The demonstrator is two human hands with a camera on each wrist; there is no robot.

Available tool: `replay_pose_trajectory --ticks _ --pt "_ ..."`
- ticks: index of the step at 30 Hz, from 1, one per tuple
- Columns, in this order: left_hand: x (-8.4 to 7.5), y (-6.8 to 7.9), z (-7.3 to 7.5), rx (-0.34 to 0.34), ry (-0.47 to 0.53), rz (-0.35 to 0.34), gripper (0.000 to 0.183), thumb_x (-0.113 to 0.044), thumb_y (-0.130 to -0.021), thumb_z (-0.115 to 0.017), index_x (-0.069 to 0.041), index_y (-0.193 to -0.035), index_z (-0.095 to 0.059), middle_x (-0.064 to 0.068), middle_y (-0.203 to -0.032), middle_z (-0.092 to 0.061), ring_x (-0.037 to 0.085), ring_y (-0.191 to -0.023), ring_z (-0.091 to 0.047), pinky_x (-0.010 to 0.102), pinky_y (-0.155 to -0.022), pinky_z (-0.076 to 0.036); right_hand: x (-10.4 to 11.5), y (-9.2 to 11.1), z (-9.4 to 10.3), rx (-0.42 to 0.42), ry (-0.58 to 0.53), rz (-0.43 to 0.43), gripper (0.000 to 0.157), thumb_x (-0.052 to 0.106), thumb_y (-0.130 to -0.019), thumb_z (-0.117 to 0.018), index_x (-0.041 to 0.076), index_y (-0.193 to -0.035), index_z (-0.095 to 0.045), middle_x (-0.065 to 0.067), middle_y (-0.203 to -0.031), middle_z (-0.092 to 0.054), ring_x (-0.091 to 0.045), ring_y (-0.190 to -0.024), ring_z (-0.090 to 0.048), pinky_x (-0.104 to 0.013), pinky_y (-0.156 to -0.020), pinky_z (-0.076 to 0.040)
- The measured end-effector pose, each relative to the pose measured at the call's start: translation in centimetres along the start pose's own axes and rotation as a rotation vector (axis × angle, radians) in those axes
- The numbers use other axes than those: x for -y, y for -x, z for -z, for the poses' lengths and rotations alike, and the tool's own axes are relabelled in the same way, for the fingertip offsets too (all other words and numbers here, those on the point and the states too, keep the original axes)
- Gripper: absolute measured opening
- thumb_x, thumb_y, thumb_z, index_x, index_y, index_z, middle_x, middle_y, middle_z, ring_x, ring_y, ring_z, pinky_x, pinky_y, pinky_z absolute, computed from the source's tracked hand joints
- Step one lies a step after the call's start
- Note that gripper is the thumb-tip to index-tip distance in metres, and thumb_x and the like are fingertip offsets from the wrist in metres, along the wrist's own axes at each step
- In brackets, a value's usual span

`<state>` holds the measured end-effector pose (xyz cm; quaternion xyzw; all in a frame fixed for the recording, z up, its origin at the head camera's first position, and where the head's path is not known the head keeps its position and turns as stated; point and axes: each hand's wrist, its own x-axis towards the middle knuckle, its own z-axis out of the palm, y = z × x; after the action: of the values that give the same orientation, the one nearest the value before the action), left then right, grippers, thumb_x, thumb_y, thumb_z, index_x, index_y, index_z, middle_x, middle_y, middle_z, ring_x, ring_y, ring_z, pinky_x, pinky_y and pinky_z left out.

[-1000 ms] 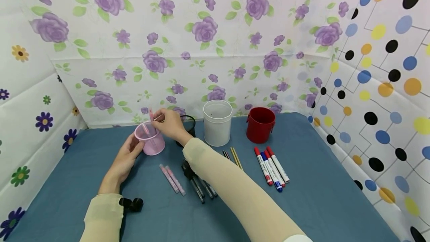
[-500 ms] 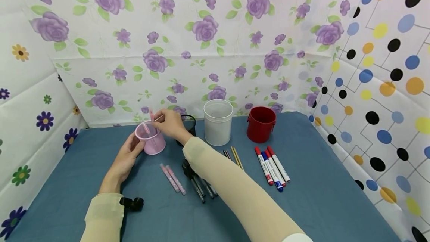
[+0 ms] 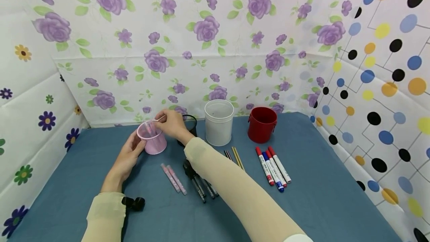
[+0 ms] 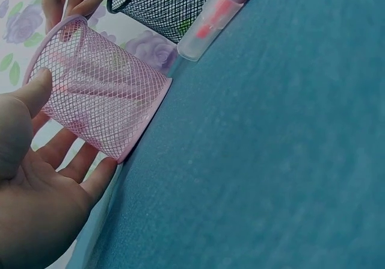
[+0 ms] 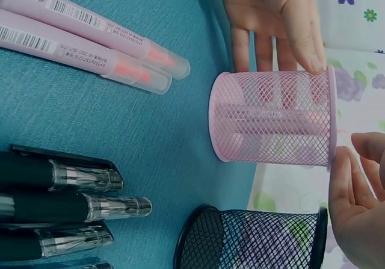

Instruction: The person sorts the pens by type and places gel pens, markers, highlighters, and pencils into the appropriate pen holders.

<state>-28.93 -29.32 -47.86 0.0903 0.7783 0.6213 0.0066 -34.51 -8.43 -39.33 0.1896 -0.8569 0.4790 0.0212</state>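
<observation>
My left hand (image 3: 125, 160) holds a pink mesh pen holder (image 3: 155, 145), thumb near the rim and fingers round its far side. Inside it lean pink highlighters (image 5: 258, 114), seen through the mesh in both wrist views; how many is hard to tell. At the holder's right rim is my right hand (image 3: 173, 124), its fingers loosely bent with no highlighter visible between them. In the right wrist view, thumb and fingertips sit at the rim's edge. Two more pink highlighters (image 3: 173, 179) lie side by side on the blue cloth in front of the holder.
Behind my right wrist stands a black mesh pen holder (image 3: 190, 124). Farther right are a white cup (image 3: 218, 128) and a red cup (image 3: 261, 126). Black pens (image 3: 198, 186), gold pencils (image 3: 237, 158) and red and blue markers (image 3: 273, 169) lie on the blue cloth (image 3: 319, 189).
The highlighter that stood up above the rim in my right fingers has gone down into the pink pen holder. Both hands stay in nearly the same place.
</observation>
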Motion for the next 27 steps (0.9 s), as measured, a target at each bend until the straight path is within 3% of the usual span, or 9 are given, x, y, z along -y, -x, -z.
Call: replay_pose_trajectory --ticks 3,6,10,13,15,19,21,23,27 --pt "-0.1 0.1 0.0 -0.001 -0.002 0.0 0.076 -0.038 -0.113 -0.051 -0.019 -0.173 -0.009 0.02 -0.174 -0.021 0.037 -0.16 -0.019 0.021 -0.117 -0.033 0.0 0.1 0.1 0.006 -0.013 0.001 0.015 0.018 -0.102 -0.074 0.011 -0.116 -0.075 -0.005 -0.107 -0.078 -0.012 -0.094 -0.072 -0.019 -0.073 -0.056" --pt "-0.1 0.1 0.0 -0.002 -0.006 0.001 0.076 -0.038 -0.113 -0.051 -0.019 -0.173 -0.008 0.02 -0.174 -0.021 0.037 -0.16 -0.02 0.017 -0.113 -0.035 -0.1 0.3 0.3 0.016 -0.038 0.026 0.016 0.016 -0.103 -0.072 0.01 -0.118 -0.075 -0.004 -0.108 -0.077 -0.01 -0.094 -0.071 -0.019 -0.073 -0.056" --pt "-0.2 0.1 -0.1 -0.001 -0.009 0.0 0.077 -0.037 -0.113 -0.051 -0.019 -0.173 -0.007 0.021 -0.174 -0.021 0.038 -0.16 -0.019 0.037 -0.126 -0.029 -0.3 0.7 1.1 0.019 -0.063 0.069 0.015 0.015 -0.104 -0.07 0.012 -0.118 -0.075 -0.003 -0.108 -0.077 -0.008 -0.094 -0.07 -0.019 -0.076 -0.055" --pt "-0.2 0.0 -0.1 0.0 -0.011 0.004 0.077 -0.038 -0.113 -0.051 -0.019 -0.173 -0.006 0.02 -0.174 -0.02 0.038 -0.161 -0.019 0.051 -0.128 -0.024 -0.3 1.1 2.1 0.018 -0.056 0.092 0.015 0.017 -0.104 -0.071 0.015 -0.118 -0.075 -0.001 -0.108 -0.077 -0.008 -0.095 -0.07 -0.019 -0.08 -0.056" --pt "-0.2 0.0 -0.1 -0.005 -0.013 0.005 0.078 -0.039 -0.113 -0.052 -0.018 -0.173 -0.007 0.02 -0.174 -0.02 0.038 -0.16 -0.019 0.044 -0.127 -0.027 -0.4 1.4 2.7 0.023 -0.047 0.107 0.015 0.017 -0.104 -0.071 0.015 -0.118 -0.075 -0.001 -0.109 -0.077 -0.009 -0.096 -0.071 -0.019 -0.083 -0.056" --pt "-0.2 0.0 -0.1 -0.013 -0.016 -0.002 0.078 -0.038 -0.113 -0.053 -0.017 -0.173 -0.008 0.022 -0.173 -0.022 0.039 -0.159 -0.021 0.017 -0.114 -0.035 -0.5 2.0 4.0 0.033 -0.016 0.144 0.017 0.016 -0.103 -0.072 0.012 -0.119 -0.074 -0.003 -0.112 -0.077 -0.012 -0.1 -0.07 -0.021 -0.088 -0.056" --pt "-0.2 0.1 -0.1 -0.015 -0.02 -0.003 0.078 -0.038 -0.113 -0.053 -0.018 -0.173 -0.008 0.022 -0.172 -0.023 0.039 -0.159 -0.021 0.015 -0.111 -0.035 -0.5 2.4 4.7 0.047 0.002 0.166 0.018 0.015 -0.103 -0.072 0.009 -0.12 -0.074 -0.004 -0.112 -0.076 -0.014 -0.1 -0.07 -0.022 -0.089 -0.055" --pt "-0.2 0.0 0.0 -0.016 -0.026 0.005 0.078 -0.038 -0.113 -0.053 -0.019 -0.173 -0.008 0.021 -0.173 -0.022 0.038 -0.159 -0.021 0.023 -0.118 -0.034 -0.5 2.9 5.2 0.07 0.013 0.186 0.02 0.013 -0.103 -0.071 0.006 -0.122 -0.074 -0.006 -0.114 -0.076 -0.016 -0.102 -0.071 -0.022 -0.091 -0.055" --pt "-0.2 -0.1 -0.1 -0.018 -0.025 0.02 0.079 -0.039 -0.113 -0.053 -0.02 -0.173 -0.007 0.021 -0.173 -0.021 0.038 -0.16 -0.02 0.055 -0.128 -0.023 -0.3 4.0 6.3 0.113 0.042 0.207 0.02 0.013 -0.104 -0.071 0.005 -0.122 -0.073 -0.008 -0.113 -0.075 -0.018 -0.102 -0.071 -0.023 -0.091 -0.056"
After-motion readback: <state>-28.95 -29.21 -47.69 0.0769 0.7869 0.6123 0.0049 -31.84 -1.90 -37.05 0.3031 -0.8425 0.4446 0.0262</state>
